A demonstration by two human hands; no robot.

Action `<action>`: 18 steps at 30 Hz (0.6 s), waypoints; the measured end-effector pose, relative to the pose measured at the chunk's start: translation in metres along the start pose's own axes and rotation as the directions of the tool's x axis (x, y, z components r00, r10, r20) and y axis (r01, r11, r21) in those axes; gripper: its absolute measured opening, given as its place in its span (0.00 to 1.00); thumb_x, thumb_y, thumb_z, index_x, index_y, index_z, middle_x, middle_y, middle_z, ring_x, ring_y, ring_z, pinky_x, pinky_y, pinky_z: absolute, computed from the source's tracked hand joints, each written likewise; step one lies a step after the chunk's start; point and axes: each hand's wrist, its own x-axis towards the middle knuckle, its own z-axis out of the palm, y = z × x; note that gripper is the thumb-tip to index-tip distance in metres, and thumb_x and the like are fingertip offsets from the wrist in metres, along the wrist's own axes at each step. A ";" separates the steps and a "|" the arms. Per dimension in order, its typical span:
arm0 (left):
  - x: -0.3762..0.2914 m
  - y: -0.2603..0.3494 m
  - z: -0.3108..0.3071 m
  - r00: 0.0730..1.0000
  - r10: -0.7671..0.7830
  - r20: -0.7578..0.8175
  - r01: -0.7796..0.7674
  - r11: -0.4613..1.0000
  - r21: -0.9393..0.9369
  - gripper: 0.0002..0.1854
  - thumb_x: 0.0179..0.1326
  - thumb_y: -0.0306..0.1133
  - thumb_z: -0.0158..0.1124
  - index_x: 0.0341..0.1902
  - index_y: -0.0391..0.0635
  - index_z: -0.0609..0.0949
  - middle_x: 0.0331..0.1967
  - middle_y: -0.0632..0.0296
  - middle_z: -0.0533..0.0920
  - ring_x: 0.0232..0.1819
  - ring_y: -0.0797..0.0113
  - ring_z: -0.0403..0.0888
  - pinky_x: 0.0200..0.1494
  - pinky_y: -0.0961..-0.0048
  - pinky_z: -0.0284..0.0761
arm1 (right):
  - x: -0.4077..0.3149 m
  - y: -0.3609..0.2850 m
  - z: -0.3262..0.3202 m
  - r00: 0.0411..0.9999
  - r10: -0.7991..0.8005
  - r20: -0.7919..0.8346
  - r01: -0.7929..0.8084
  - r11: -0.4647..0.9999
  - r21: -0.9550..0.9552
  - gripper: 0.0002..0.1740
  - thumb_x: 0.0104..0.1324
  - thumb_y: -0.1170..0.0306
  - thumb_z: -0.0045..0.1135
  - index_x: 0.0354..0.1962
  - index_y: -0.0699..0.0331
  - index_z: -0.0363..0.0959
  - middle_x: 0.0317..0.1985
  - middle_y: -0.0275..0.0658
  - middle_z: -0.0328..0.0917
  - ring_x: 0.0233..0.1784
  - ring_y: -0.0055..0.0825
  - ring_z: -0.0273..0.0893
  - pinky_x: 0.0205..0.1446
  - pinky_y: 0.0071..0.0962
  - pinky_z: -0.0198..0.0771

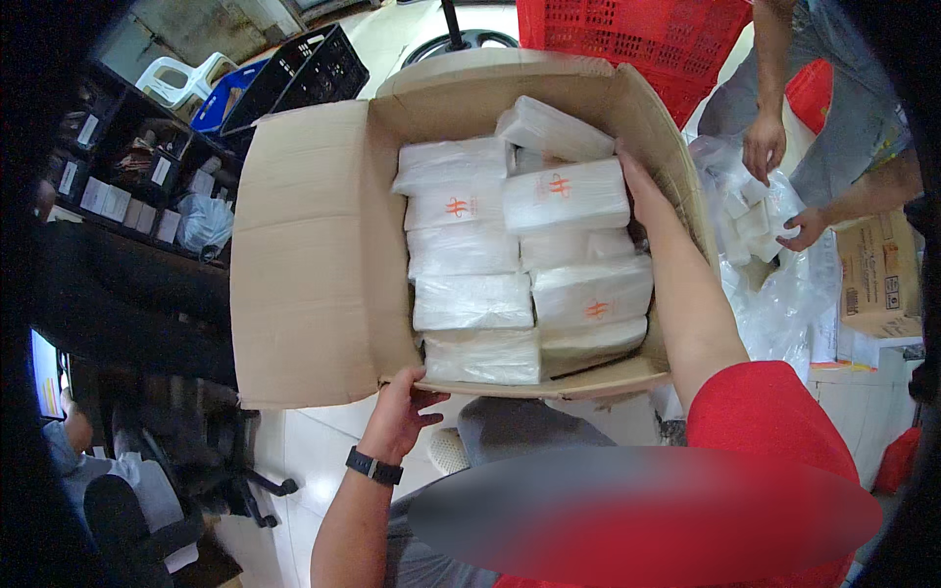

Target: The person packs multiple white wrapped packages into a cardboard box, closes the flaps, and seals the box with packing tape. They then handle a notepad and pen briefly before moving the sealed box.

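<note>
A large open cardboard box [298, 257] stands before me, its left flap folded outward. Two columns of white packs in clear plastic wrap fill much of it, several bearing an orange emblem. My left hand [403, 415] grips the box's near rim close to the left corner, thumb on top. My right hand [641, 184] reaches inside along the right wall, its fingers against the end of an emblem-marked pack [566, 197]. Whether it grips that pack is hidden. Behind it, another wrapped pack [553, 128] lies tilted at the far right.
At right, another person's hands [764, 147] handle small white packs in a clear plastic bag [779, 309]. Red crates [625, 37] stand behind the box. Black crates [294, 81], a white stool [173, 81] and loaded shelves [125, 169] line the left. Another person sits lower left.
</note>
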 end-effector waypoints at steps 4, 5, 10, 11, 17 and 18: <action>0.013 0.002 0.006 0.999 -0.011 0.053 0.010 1.000 0.019 0.19 0.68 0.47 0.56 0.51 0.45 0.78 0.47 0.54 0.84 0.52 0.57 0.85 0.54 0.46 0.74 | 0.064 0.029 -0.033 0.980 -0.195 -0.030 0.162 0.884 -0.439 0.40 0.64 0.48 0.69 0.64 0.67 0.70 0.61 0.49 0.78 0.65 0.40 0.76 0.67 0.42 0.72; 0.015 0.003 0.008 0.998 -0.013 0.063 0.011 1.000 0.021 0.18 0.69 0.47 0.56 0.50 0.45 0.78 0.48 0.54 0.84 0.52 0.57 0.85 0.54 0.47 0.74 | 0.067 0.032 -0.037 0.946 -0.324 0.000 0.245 0.717 -0.653 0.39 0.63 0.53 0.73 0.63 0.68 0.72 0.60 0.50 0.79 0.64 0.41 0.78 0.66 0.42 0.73; 0.011 0.000 0.003 1.000 -0.009 0.022 0.009 1.000 0.014 0.17 0.68 0.47 0.57 0.48 0.46 0.79 0.45 0.55 0.84 0.51 0.58 0.85 0.52 0.49 0.74 | 0.008 -0.004 -0.019 0.950 0.095 0.299 -0.035 0.979 -0.199 0.30 0.57 0.67 0.78 0.54 0.71 0.78 0.48 0.47 0.86 0.46 0.37 0.87 0.53 0.36 0.81; 0.010 -0.001 0.003 1.000 -0.003 0.018 0.003 1.000 0.010 0.17 0.67 0.47 0.57 0.48 0.47 0.79 0.45 0.55 0.85 0.51 0.58 0.85 0.52 0.49 0.74 | -0.007 -0.023 -0.008 0.938 0.176 0.300 -0.102 0.964 -0.245 0.28 0.57 0.67 0.78 0.52 0.72 0.79 0.45 0.45 0.87 0.42 0.36 0.88 0.51 0.35 0.82; 0.003 0.002 0.002 1.000 0.011 0.010 -0.011 1.000 -0.021 0.17 0.67 0.47 0.59 0.46 0.46 0.78 0.44 0.55 0.84 0.50 0.57 0.85 0.52 0.48 0.75 | -0.062 0.055 0.097 0.905 0.098 0.414 0.050 0.942 -0.332 0.31 0.55 0.52 0.79 0.43 0.72 0.82 0.38 0.41 0.86 0.40 0.29 0.84 0.44 0.34 0.78; 0.009 0.006 0.009 0.999 0.007 0.039 -0.007 1.000 -0.004 0.17 0.67 0.47 0.59 0.47 0.46 0.78 0.44 0.55 0.83 0.50 0.57 0.85 0.52 0.48 0.75 | -0.044 0.097 0.108 0.941 -0.112 0.319 0.212 0.931 -0.298 0.37 0.55 0.51 0.78 0.49 0.75 0.78 0.44 0.46 0.85 0.46 0.37 0.85 0.50 0.40 0.79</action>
